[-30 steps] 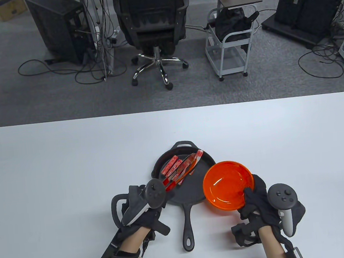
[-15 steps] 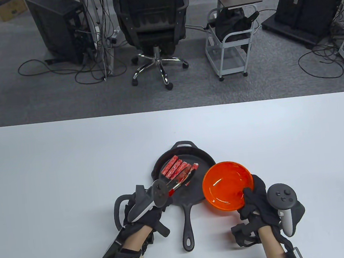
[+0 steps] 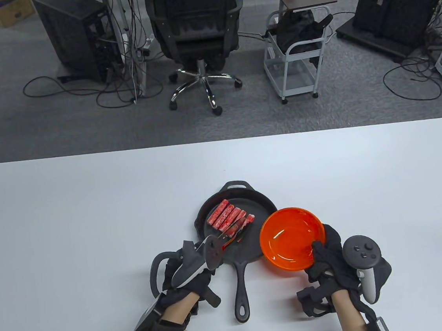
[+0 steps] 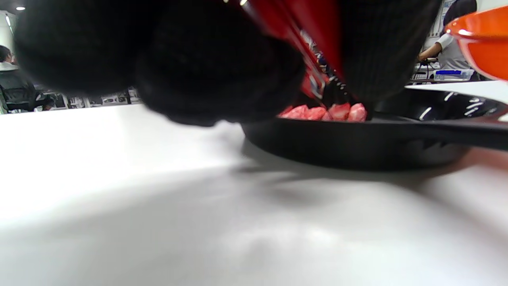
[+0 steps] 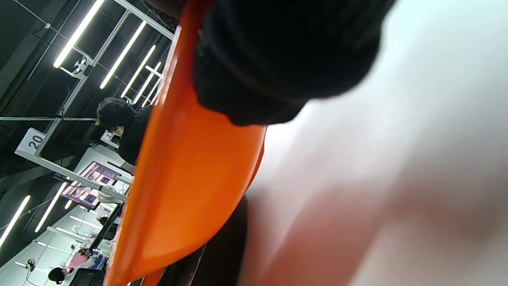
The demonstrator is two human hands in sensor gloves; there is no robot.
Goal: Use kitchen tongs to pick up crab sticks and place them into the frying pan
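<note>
A black cast-iron frying pan (image 3: 263, 208) sits mid-table with its handle pointing toward me. Several red crab sticks (image 3: 224, 215) lie side by side in it. My left hand (image 3: 196, 273), just left of the pan, grips red-handled kitchen tongs (image 3: 232, 234). Their tips reach into the pan beside the rightmost stick (image 3: 249, 219). In the left wrist view the tongs (image 4: 307, 63) run from my gloved fingers down to the sticks (image 4: 331, 112). My right hand (image 3: 327, 258) holds an orange bowl (image 3: 292, 241) by its near rim, tilted over the pan's right edge.
The white table (image 3: 91, 210) stretches wide to the left, right and far side of the pan. Beyond its far edge are an office chair (image 3: 197, 30), a white cart (image 3: 297, 63) and computer towers on the floor.
My left hand drew back toward me and lowered the tongs. The crab stick that was held over the pan's far right now lies beside the row. The bowl barely moved.
</note>
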